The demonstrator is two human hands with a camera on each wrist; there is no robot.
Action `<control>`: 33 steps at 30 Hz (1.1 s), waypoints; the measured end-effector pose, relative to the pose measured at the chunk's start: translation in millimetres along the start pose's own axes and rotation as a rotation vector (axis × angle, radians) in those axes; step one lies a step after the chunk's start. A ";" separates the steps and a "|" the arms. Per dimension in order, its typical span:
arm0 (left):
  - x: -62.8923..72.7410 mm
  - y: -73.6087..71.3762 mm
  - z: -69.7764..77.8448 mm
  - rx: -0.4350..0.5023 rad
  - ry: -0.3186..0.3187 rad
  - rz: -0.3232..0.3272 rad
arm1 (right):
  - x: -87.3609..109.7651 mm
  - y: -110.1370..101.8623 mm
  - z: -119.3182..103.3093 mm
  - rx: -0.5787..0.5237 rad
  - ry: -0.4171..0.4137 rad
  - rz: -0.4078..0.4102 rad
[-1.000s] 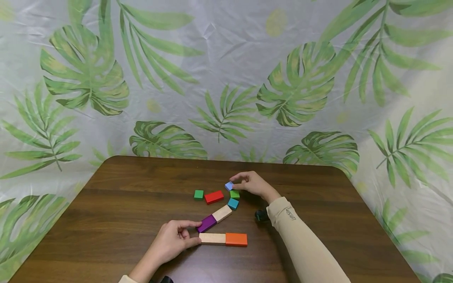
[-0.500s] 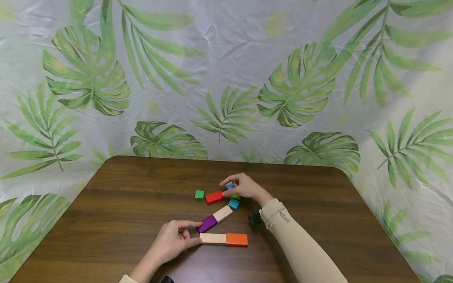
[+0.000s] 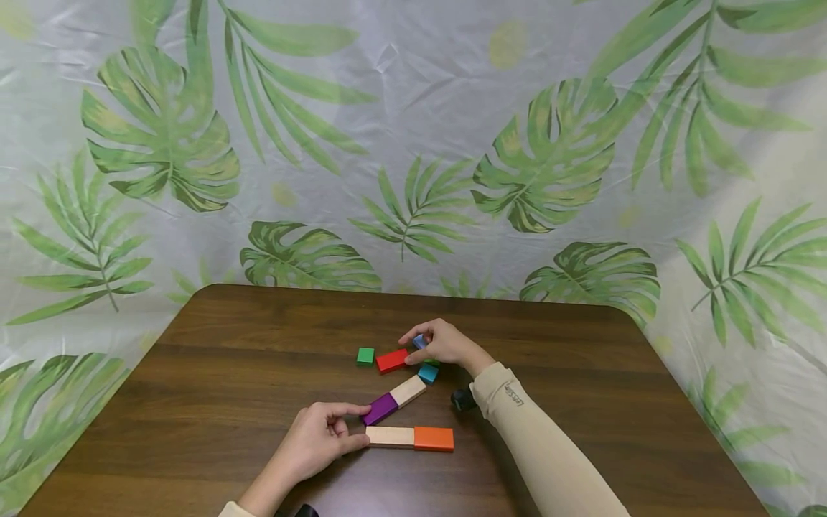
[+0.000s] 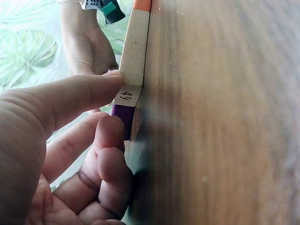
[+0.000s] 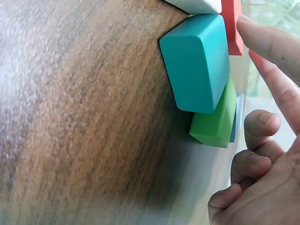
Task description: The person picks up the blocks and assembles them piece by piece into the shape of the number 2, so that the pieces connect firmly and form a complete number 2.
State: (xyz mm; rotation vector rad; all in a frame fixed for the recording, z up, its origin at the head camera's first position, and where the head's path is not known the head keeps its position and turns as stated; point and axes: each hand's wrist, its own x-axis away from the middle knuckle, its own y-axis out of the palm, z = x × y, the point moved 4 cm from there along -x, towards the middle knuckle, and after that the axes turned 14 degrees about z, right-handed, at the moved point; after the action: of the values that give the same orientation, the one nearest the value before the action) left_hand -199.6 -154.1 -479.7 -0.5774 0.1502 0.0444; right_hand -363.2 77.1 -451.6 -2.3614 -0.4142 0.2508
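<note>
My left hand (image 3: 316, 439) reaches over the near-left part of the table. Its index fingertip touches the left end of a purple block (image 3: 380, 408). The thumb rests at the left end of a plain wooden block (image 3: 390, 436), marked 49 in the left wrist view. Another plain block (image 3: 408, 390) adjoins the purple one. Over the far blocks, my right hand (image 3: 446, 343) has thumb and index apart, the thumb at the right end of a red block (image 3: 393, 361). Partly under that hand are a light-green block (image 5: 213, 124) and a blue block (image 3: 421, 341); a teal block (image 3: 428, 373) lies nearer.
An orange block (image 3: 433, 439) abuts the right end of the near wooden block. Left of the red one lies a small green block (image 3: 365, 356). The brown table (image 3: 213, 359) ends at a leaf-patterned cloth (image 3: 413, 143).
My right hand has moved left, away from the blue block to the red block's right end. Both the left hand and the blocks have stayed in place.
</note>
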 end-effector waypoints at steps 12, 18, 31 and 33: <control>0.8 -0.7 0.4 0.006 0.005 -0.002 | -4.6 5.1 2.9 0.015 -0.012 -0.013; 0.6 -1.3 0.3 0.008 -0.003 -0.004 | -6.7 6.0 3.9 0.032 0.002 -0.002; -0.1 -0.3 1.0 0.000 -0.003 -0.001 | -7.1 4.4 2.3 0.094 0.019 0.019; -0.1 -0.3 1.1 0.000 -0.001 -0.003 | -6.9 4.1 1.6 0.105 0.015 0.017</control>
State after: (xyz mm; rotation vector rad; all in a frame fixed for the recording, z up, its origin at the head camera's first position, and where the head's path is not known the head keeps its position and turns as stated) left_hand -199.6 -153.8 -478.6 -0.5776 0.1482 0.0419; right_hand -369.1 72.7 -455.2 -2.2634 -0.3646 0.2561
